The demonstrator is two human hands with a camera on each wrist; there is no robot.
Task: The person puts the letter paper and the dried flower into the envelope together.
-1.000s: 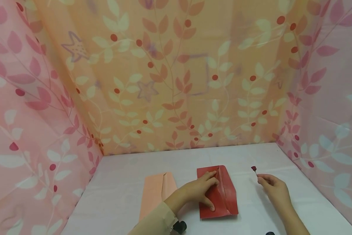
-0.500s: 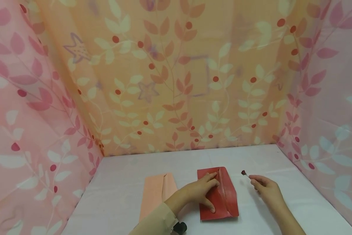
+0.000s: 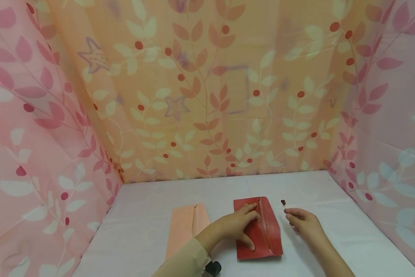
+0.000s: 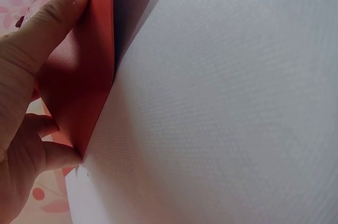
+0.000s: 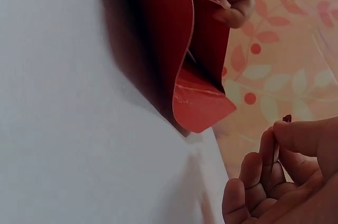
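Note:
A red envelope [image 3: 257,240] lies on the white table with its flap spread to the right. My left hand [image 3: 231,226] grips it, thumb on the front and fingertips at the opening's edge. In the right wrist view, the mouth of the envelope [image 5: 203,102] gapes and a left fingertip curls at its rim. Just right of the envelope, my right hand [image 3: 304,223] pinches a small dark red flower [image 3: 283,202] by its thin stem, bloom upward. Only the bloom's tip shows above the thumb in the right wrist view; the stem is mostly hidden by fingers.
A peach envelope [image 3: 181,227] lies to the left, partly covered by my left forearm. A dark cylindrical object [image 3: 213,268] sits by the left sleeve at the front. Patterned cloth [image 3: 207,96] walls in the white table [image 3: 138,207] at the back and both sides.
My right hand has moved left with the flower, close to the envelope's flap. The flower tipped left midway and now points up. The left hand has stayed on the envelope.

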